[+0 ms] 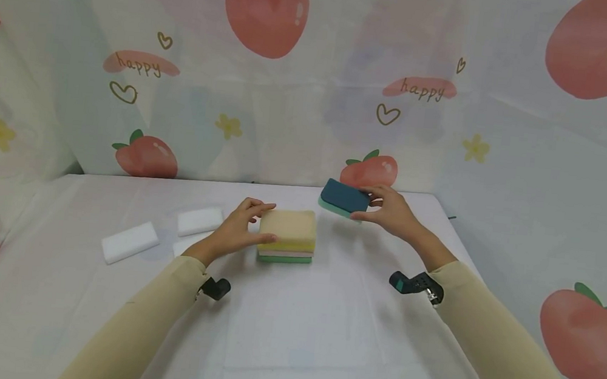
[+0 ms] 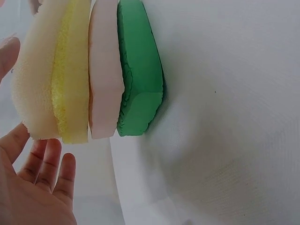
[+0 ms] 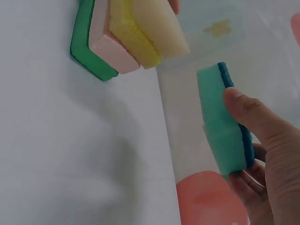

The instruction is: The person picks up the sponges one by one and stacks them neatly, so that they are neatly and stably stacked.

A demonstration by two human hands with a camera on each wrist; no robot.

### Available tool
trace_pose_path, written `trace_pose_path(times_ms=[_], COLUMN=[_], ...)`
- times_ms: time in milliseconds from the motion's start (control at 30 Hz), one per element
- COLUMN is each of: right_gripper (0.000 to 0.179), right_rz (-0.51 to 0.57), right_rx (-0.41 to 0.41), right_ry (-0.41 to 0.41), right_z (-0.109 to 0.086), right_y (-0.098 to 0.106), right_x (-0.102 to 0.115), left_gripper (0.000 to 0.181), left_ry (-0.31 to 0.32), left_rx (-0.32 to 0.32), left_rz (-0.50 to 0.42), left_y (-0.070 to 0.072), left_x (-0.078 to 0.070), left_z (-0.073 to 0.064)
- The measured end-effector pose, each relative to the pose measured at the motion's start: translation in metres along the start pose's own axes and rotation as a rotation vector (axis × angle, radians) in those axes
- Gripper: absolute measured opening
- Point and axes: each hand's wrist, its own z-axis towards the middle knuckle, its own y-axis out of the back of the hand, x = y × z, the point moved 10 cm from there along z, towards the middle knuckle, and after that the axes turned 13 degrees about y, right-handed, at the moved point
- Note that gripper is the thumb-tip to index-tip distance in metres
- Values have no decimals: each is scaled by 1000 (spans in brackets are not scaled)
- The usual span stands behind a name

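In the head view my right hand [image 1: 394, 213] pinches a scouring sponge [image 1: 343, 197], light teal foam with a dark blue pad on top. It is held up behind and to the right of a sponge stack [image 1: 288, 234]. The right wrist view shows the thumb on the blue pad [image 3: 246, 140] and the fingers under the foam. At the stack's left end, my left hand [image 1: 233, 231] is spread with its fingertips right at the upper sponge. From the top, the stack runs cream [image 2: 37, 79], yellow [image 2: 75, 79], pink [image 2: 104, 75] and green [image 2: 140, 70].
Three white blocks lie left of the stack: one farther left [image 1: 130, 242], one behind [image 1: 200, 221], and one [image 1: 183, 245] partly hidden by the left forearm. A white cloth covers the table [image 1: 295, 335]. A printed curtain [image 1: 313, 93] hangs behind the back edge.
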Motion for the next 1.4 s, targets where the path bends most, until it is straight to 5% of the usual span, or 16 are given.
trace_pose_path(times_ms=[467, 1400], right_gripper=[76, 76], right_rz=[10, 128], right_rx=[12, 69], right_ry=[115, 207], right_z=[6, 16], right_y=[-6, -27], right_x=[28, 68], left_gripper=[79, 82], left_ry=[13, -3], left_rx=[1, 17], left_rz=[9, 10], left_y=[1, -1], left_x=[3, 7], left_z=[0, 0])
